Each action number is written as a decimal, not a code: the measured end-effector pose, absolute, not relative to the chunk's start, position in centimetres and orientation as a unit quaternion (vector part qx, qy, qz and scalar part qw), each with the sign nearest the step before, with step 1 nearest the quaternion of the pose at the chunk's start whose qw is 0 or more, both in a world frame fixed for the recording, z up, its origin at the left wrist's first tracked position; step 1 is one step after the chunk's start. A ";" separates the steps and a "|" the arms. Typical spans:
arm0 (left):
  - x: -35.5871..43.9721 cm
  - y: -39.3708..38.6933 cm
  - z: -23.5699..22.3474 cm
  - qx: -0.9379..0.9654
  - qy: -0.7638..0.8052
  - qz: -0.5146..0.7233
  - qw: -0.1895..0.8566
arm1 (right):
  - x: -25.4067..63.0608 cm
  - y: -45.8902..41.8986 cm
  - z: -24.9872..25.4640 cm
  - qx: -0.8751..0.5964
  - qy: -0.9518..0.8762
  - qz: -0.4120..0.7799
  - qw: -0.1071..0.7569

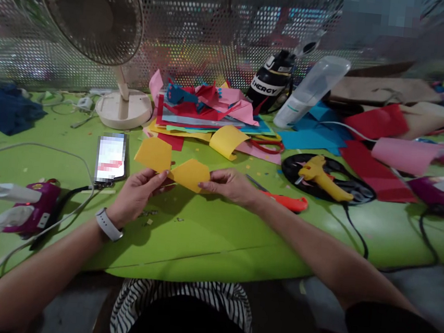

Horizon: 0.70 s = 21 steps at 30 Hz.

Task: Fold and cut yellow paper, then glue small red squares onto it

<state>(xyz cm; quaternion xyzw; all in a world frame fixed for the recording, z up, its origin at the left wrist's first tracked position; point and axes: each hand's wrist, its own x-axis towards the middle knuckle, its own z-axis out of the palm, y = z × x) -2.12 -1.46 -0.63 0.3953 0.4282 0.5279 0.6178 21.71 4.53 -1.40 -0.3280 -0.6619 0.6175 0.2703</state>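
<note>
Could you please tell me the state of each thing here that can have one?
Left yellow paper: angular, nearly flat
Right yellow paper: angular, nearly flat
Left hand: pinching paper
Right hand: pinching right yellow paper
Phone: screen lit
Left power strip: red light on, plugs in
Glue gun: lying on black dish
Loose yellow sheet: curled
Fan: standing; spin unclear

"What's cut off?"
"The fan [90, 15], by the upper edge, and the blue cloth [10, 108], at the left."
"Can you read the phone [111, 156]?"
"No, its screen is pixelated."
"And the right hand [232, 185]?"
"Partly hidden behind the yellow paper [190, 175]."
"Those tiny scraps [149, 222] on the table [223, 234]?"
"Too small to identify."
</note>
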 end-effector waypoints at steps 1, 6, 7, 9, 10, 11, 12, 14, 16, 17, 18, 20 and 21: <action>-2.1 -1.5 -0.6 0.394 0.426 0.535 0.615 | 21.7 4.3 -1.1 -0.321 -0.663 0.627 0.252; -2.7 -1.3 0.2 0.346 0.423 0.606 0.579 | 22.2 3.6 0.5 -0.247 -0.716 0.634 0.155; -2.9 -1.2 0.5 0.348 0.427 0.611 0.568 | 22.3 3.7 0.7 -0.244 -0.718 0.632 0.158; -3.5 -1.0 1.3 0.367 0.434 0.613 0.548 | 22.6 4.0 0.9 -0.261 -0.712 0.625 0.185; -3.8 -0.8 1.7 0.382 0.437 0.605 0.545 | 22.8 4.3 1.0 -0.276 -0.707 0.617 0.207; -4.0 -0.7 2.0 0.400 0.441 0.594 0.541 | 23.0 4.6 1.2 -0.292 -0.702 0.607 0.232; -4.3 -0.5 2.3 0.423 0.450 0.574 0.537 | 23.3 4.9 1.5 -0.304 -0.698 0.593 0.262; -4.7 0.0 2.8 0.479 0.478 0.516 0.526 | 23.9 5.5 2.3 -0.313 -0.693 0.560 0.328; -4.8 0.5 3.1 0.547 0.509 0.421 0.515 | 24.5 6.0 3.3 -0.314 -0.682 0.531 0.393; -4.7 0.7 3.1 0.582 0.518 0.367 0.509 | 24.9 6.3 3.9 -0.316 -0.674 0.520 0.419; -4.5 0.9 3.1 0.613 0.521 0.316 0.502 | 25.3 6.5 4.5 -0.322 -0.665 0.512 0.439; -4.0 1.1 2.9 0.664 0.517 0.251 0.478 | 26.1 6.9 5.4 -0.338 -0.644 0.505 0.465; -3.7 1.1 2.9 0.683 0.513 0.237 0.463 | 26.5 7.0 5.7 -0.345 -0.634 0.506 0.473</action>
